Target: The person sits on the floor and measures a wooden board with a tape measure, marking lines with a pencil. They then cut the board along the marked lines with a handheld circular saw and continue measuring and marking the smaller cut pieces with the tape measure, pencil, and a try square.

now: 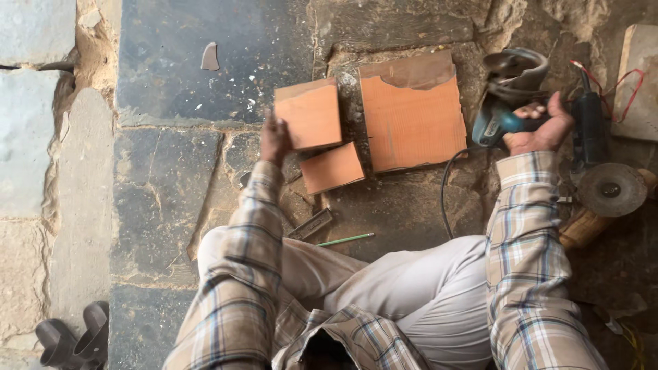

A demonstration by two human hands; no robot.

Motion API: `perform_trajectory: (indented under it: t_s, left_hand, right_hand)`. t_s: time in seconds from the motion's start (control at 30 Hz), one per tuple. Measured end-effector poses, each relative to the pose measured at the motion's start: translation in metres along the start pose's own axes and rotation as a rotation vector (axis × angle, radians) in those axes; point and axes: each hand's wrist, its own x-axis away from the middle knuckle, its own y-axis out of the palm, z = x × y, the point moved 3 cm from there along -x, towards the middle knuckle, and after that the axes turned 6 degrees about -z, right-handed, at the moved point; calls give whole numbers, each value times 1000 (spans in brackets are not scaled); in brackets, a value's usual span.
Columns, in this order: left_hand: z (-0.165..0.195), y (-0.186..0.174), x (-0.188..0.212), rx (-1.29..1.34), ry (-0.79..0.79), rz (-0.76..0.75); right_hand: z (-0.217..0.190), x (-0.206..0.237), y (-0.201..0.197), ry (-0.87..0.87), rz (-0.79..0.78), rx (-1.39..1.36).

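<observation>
Rough stone floor [164, 171] fills the head view, with a person seated on it in a plaid shirt, a green pencil [345, 239] lying before the knees. Left hand [275, 139] grips the left edge of a small orange tile [310, 114], above a second small tile [332, 168] and beside a large tile [413, 113]. Right hand [541, 129] is closed round the blue grinder [499, 123], near the floor's right edge, just left of a disc tool [610, 190].

Around the large orange tile [413, 113], two smaller tiles [310, 114] are orange too; the grinder [499, 123] right of it is teal, the pencil [345, 239] below green, sleeves [526, 253] beige-blue plaid.
</observation>
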Motion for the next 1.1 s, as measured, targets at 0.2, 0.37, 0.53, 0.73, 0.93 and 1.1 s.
perform_trajectory:
  t_s: [0.2, 0.37, 0.53, 0.73, 0.93, 1.1]
  left_hand:
    - [33, -30, -18, -1366, 397, 657]
    - [-6, 79, -8, -30, 314, -14]
    - [-46, 214, 112, -561, 383, -158]
    - [-49, 220, 130, -546, -23, -142]
    - [-50, 236, 121, -156, -312, 39]
    - [-62, 242, 99, 286, -485, 105]
  right_hand:
    - [-46, -12, 2, 104, -11, -390]
    - [-57, -5, -2, 69, 162, -433]
    - [-60, 10, -15, 133, 236, -281]
    - [-64, 44, -40, -109, 309, 241]
    - [31, 56, 4, -461, -127, 1415]
    - [153, 80, 24, -128, -355, 2243]
